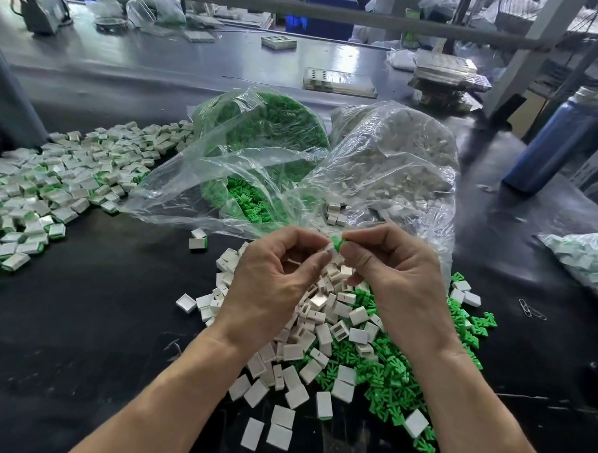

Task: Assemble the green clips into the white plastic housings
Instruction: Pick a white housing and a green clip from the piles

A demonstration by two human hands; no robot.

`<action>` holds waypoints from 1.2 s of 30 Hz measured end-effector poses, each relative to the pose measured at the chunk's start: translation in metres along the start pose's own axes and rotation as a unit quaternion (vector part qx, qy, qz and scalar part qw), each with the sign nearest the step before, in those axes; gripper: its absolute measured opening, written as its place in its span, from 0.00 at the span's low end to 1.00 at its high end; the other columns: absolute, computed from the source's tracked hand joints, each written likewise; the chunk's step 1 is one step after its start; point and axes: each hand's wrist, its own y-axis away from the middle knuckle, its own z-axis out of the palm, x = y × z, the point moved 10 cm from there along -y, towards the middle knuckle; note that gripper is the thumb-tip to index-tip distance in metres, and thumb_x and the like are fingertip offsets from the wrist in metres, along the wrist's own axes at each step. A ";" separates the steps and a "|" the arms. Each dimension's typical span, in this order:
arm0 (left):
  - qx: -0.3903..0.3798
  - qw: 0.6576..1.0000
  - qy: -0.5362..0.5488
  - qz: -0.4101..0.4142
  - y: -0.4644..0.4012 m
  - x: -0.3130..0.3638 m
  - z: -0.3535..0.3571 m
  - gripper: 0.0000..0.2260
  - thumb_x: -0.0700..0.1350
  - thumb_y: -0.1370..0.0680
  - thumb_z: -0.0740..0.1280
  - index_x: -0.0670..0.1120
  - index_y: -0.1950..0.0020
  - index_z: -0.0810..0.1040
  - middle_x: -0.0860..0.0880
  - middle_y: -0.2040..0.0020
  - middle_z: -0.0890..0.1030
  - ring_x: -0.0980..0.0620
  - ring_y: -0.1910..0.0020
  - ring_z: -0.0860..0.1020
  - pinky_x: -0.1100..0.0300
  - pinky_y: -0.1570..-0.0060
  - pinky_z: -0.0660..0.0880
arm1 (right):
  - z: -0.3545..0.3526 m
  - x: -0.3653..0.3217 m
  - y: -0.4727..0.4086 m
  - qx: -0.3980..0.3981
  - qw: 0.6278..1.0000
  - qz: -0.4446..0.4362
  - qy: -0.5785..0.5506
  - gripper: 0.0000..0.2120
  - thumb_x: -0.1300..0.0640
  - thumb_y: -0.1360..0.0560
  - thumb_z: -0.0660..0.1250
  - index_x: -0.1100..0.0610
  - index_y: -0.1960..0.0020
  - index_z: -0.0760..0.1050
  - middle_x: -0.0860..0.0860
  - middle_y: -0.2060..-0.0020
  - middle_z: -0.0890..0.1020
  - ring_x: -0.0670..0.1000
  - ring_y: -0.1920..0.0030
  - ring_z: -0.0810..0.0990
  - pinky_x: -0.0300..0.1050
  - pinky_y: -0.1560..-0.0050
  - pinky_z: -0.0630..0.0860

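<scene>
My left hand (274, 280) pinches a small white plastic housing (327, 251) at its fingertips. My right hand (388, 264) pinches a green clip (338, 243) and holds it against the housing's end. Both hands hover above a heap of loose white housings (320, 330) on the black table. Loose green clips (397, 374) lie in a pile to the right of that heap. How far the clip sits inside the housing is hidden by my fingers.
Assembled white-and-green pieces (52, 184) spread across the left of the table. Behind my hands stand an open clear bag of green clips (260, 139) and a bag of white housings (396, 152). A blue bottle (555, 138) stands at the right, another filled bag (587, 259) near the right edge.
</scene>
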 end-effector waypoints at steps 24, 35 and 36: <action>0.007 1.000 -0.030 0.000 0.001 0.011 -0.004 0.06 0.38 0.24 0.76 0.47 0.51 0.85 0.52 0.59 0.87 0.52 0.62 0.86 0.61 0.61 0.83 | 0.008 -0.008 0.003 -0.019 0.995 -0.046 0.082 0.05 0.61 0.23 0.76 0.51 0.50 0.85 0.48 0.56 0.88 0.52 0.55 0.88 0.53 0.53 0.86; 0.012 0.999 0.041 -0.033 -0.004 0.003 0.000 0.04 0.41 0.22 0.75 0.50 0.51 0.85 0.49 0.57 0.86 0.49 0.61 0.84 0.59 0.58 0.83 | 0.006 0.008 -0.001 0.010 1.000 0.009 -0.026 0.07 0.62 0.19 0.70 0.55 0.46 0.85 0.53 0.55 0.88 0.53 0.55 0.88 0.48 0.53 0.86; 0.013 0.999 0.043 -0.028 -0.004 0.004 -0.001 0.04 0.42 0.22 0.74 0.51 0.51 0.85 0.49 0.57 0.86 0.50 0.60 0.84 0.59 0.58 0.83 | 0.005 0.009 -0.001 0.012 0.999 0.019 -0.035 0.07 0.60 0.18 0.68 0.56 0.43 0.84 0.54 0.56 0.88 0.54 0.56 0.88 0.48 0.56 0.86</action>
